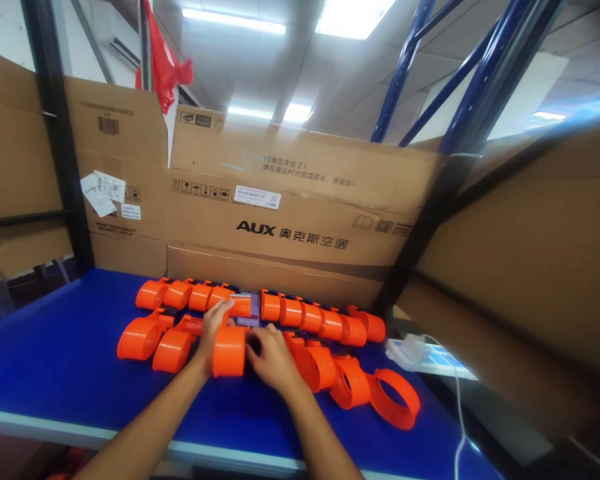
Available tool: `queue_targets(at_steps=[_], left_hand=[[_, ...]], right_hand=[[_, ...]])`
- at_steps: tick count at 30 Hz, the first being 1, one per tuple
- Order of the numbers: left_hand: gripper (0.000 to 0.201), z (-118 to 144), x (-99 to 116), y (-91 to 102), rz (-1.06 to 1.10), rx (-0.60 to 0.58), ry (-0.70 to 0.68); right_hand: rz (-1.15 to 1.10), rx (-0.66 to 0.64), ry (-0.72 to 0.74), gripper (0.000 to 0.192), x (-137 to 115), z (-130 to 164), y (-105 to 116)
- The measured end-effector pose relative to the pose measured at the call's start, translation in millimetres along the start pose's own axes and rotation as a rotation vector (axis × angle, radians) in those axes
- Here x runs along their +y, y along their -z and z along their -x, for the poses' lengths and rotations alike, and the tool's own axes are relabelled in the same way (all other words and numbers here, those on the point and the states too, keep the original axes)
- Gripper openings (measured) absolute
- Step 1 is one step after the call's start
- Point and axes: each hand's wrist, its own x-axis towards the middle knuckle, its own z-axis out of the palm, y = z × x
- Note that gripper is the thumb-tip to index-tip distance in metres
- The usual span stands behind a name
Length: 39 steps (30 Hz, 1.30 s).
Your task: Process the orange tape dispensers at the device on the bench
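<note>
My left hand is closed on an orange plastic ring-shaped holder, which stands in front of the fingers near the middle of the table. Just to its right, my right hand has its fingers curled beside the holder's edge; what they pinch, if anything, is hidden. Behind both hands, a small clear and grey piece sits in the back row of similar orange holders. More orange holders lie left of my left hand, and several others run off to the right of my right hand.
The blue tabletop has a pale front edge. Cardboard panels wall off the back and sides, held by dark metal posts. A white power strip with a plug and cable lies at the right edge.
</note>
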Motion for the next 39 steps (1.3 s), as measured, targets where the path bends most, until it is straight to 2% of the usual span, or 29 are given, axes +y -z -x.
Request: queue_targets(at_steps=[8,12,17,21,24,28,31,34,39], left_hand=[[0.038,3,-2,-4.5,-0.046,0.014,-0.032],[0.040,2,-5,-5.4,-0.078,0.021,-0.039],[0.042,3,-8,-6.1,-0.090,0.029,-0.025],[0.043,5,-6,-6.8,-0.097,0.027,-0.027],[0.045,7,-5,-7.6,-0.123,0.035,-0.047],[0.048,11,-4,-11.4,-0.181,0.012,-0.060],[0.052,16,-3,-16.8,-0.227,-0.108,-0.052],[0.054,21,-1,-21.8,-0.272,-0.214,-0.070],[0.046,25,2,-25.0,-0.313,-0.261,-0.132]], right_hand=[[0.114,0.067,-0.029,0.008,1,-5,-6],[0.107,-0.007,-0.079,0.009,1,-5,-4],[0.079,-0.095,-0.066,0.009,-1,-3,-5],[0.020,-0.019,-0.082,0.008,1,-4,-5],[-0.152,0.140,-0.158,0.014,6,-7,-3],[-0.605,0.349,-0.262,0.029,10,-15,-2],[-0.839,0.379,-0.259,0.033,10,-19,-1],[-0.927,0.367,-0.261,0.031,10,-19,0],[-0.958,0.416,-0.295,0.030,10,-18,4]])
